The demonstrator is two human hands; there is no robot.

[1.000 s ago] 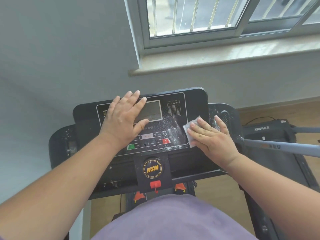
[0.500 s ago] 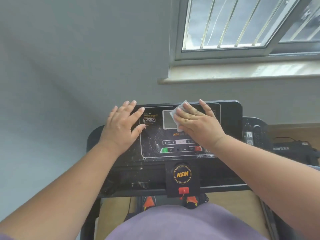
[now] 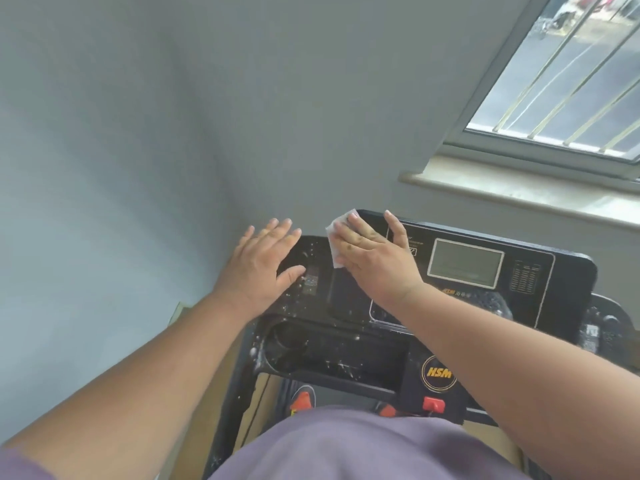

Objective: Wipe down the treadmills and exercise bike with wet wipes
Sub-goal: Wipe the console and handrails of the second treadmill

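A black treadmill console [image 3: 540, 271] with a grey display [image 3: 465, 262] and an orange HSM badge [image 3: 439, 373] fills the lower right. My right hand [image 3: 377, 261] lies flat with straight fingers on a white wet wipe [image 3: 335, 237], pressing it against the console's upper left part. Only the wipe's left edge shows beyond the fingers. My left hand [image 3: 261, 268] rests flat on the console's left end, fingers spread, holding nothing. White specks and streaks dot the left tray [image 3: 311, 348].
A grey wall [image 3: 173, 133] stands close behind and to the left of the console. A window [image 3: 571, 81] with bars and a pale sill [image 3: 519, 192] sits at the upper right. A red safety key [image 3: 433, 405] hangs below the badge.
My right hand slid the wipe leftward from the console's right side, across the display, to its upper left. My left hand shifted left to the console's end. The view turned left.
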